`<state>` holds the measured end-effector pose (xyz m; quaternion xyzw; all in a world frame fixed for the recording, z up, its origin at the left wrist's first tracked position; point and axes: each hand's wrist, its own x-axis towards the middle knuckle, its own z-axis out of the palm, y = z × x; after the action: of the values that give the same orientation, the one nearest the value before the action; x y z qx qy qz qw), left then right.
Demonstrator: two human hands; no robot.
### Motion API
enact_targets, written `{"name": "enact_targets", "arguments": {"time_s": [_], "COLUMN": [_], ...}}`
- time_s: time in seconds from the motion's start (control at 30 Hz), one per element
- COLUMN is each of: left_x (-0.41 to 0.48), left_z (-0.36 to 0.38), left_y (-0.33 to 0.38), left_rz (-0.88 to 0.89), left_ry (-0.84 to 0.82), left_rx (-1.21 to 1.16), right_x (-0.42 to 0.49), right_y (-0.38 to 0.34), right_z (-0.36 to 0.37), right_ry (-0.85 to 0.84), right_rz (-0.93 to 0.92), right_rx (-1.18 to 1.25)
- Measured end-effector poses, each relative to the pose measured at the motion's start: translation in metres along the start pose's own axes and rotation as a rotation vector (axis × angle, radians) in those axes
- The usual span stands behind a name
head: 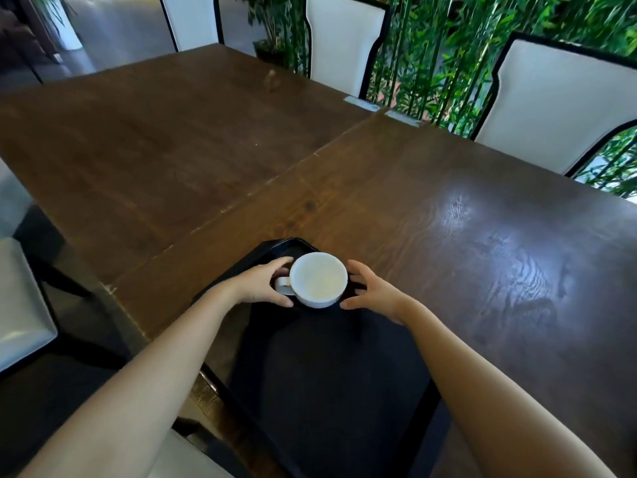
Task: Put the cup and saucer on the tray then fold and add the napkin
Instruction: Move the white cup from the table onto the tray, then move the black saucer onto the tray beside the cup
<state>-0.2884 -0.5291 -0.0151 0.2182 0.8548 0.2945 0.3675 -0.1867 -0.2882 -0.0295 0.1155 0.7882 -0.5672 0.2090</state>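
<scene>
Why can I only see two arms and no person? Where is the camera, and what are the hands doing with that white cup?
The camera sits on the person's head and looks forward and down, so you see only their arms. There is just this one picture. The left hand and the right hand are on either side of a white cup. The left hand is by the cup's handle, and the right hand is spread open just beside the cup; I cannot tell if either is really gripping it. The cup is over the far end of a black tray, which lies on a brown wooden table. I cannot make out a saucer or a napkin. White chairs and green plants stand behind the table.
</scene>
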Motion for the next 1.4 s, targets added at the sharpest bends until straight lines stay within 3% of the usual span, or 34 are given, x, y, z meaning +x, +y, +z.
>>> {"name": "enact_targets", "arguments": {"time_s": [0.2,0.57,0.83,1.13,1.4], "left_x": [-0.016,-0.043,-0.058,-0.067,-0.054], "left_z": [-0.047,-0.018,0.056,0.168,0.264], "left_y": [0.039,0.188,0.302,0.401,0.453], "left_rz": [-0.135,0.153,0.375,0.603,0.616], "left_ry": [-0.015,-0.132,-0.215,-0.261,-0.326], "left_rx": [0.366,0.548,0.681,0.712,0.746], "right_x": [-0.037,-0.158,-0.27,-0.397,-0.485], "right_y": [-0.017,-0.058,-0.042,0.01,0.093], "right_z": [-0.038,-0.106,-0.15,-0.195,-0.237], "right_ry": [-0.036,-0.001,0.166,0.364,0.392], "right_rz": [0.106,0.358,0.427,0.362,0.344], "right_rx": [-0.341,-0.769,-0.766,-0.656,-0.617]}}
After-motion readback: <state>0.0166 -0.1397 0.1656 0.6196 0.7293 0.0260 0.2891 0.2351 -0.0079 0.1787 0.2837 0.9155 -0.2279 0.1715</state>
